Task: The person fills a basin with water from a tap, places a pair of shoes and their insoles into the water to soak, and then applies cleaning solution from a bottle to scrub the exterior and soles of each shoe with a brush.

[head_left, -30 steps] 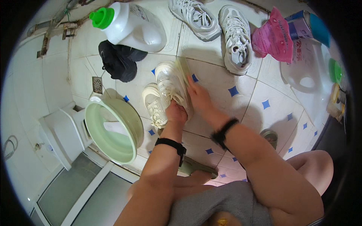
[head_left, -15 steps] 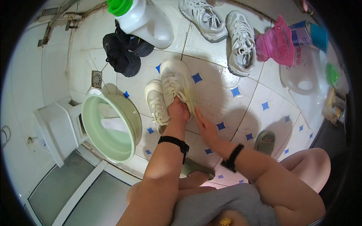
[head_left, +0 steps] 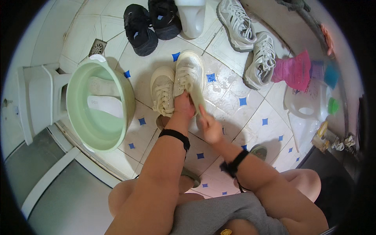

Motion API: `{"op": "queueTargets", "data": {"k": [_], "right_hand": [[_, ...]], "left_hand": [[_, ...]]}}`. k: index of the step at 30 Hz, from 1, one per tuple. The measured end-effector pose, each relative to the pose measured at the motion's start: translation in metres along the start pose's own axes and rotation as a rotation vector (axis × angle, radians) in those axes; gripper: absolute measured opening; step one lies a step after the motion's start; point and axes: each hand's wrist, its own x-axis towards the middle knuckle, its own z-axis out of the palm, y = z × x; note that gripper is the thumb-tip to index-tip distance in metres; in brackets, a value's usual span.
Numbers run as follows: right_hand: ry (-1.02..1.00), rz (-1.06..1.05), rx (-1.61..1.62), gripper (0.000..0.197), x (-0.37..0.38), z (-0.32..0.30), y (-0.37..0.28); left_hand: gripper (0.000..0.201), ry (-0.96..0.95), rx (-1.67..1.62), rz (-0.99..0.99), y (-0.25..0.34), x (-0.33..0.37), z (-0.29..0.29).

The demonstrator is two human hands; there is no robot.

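Note:
A pair of cream lace-up sneakers stands side by side on the tiled floor in front of me. My left hand point(head_left: 184, 105) is closed on the heel end of the right sneaker point(head_left: 187, 66), its fingertips partly hidden at the opening. My right hand point(head_left: 211, 128) is wrapped round the end of a pale, long-handled brush point(head_left: 197, 96), blurred by motion. The brush lies along the right side of that sneaker, beside the laces; its bristles cannot be made out. The left sneaker point(head_left: 161, 88) rests untouched next to it.
To the left, a green basin point(head_left: 130, 96) holds water and two insoles point(head_left: 105, 105), beside a white stool point(head_left: 43, 94). Black shoes point(head_left: 141, 33), a white bottle point(head_left: 192, 21) and grey-white sneakers point(head_left: 261, 60) stand far off. A pink bag point(head_left: 293, 70) and clear jug point(head_left: 307, 103) are right.
My view has shifted, so the basin shows more fully. The brush has swung from the sneaker's outer side to a steeper angle closer to the laces. My left hand keeps its hold.

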Motion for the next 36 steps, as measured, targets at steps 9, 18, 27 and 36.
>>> {"op": "queueTargets", "data": {"k": [9, 18, 27, 36], "right_hand": [[0.028, 0.027, -0.015, 0.039, -0.028, 0.005, 0.022], [0.086, 0.191, 0.033, 0.044, 0.125, -0.034, -0.004], [-0.035, 0.352, 0.249, 0.048, 0.042, -0.061, -0.055], [-0.191, 0.093, -0.286, 0.05, -0.003, -0.032, -0.051]], "left_hand": [[0.013, 0.093, -0.041, 0.057, -0.005, -0.024, 0.033], [0.018, -0.038, 0.086, -0.053, 0.003, -0.02, 0.013], [0.013, -0.263, -0.246, 0.236, -0.006, -0.042, 0.007], [0.036, -0.027, -0.063, -0.073, 0.021, -0.033, 0.02]]}}
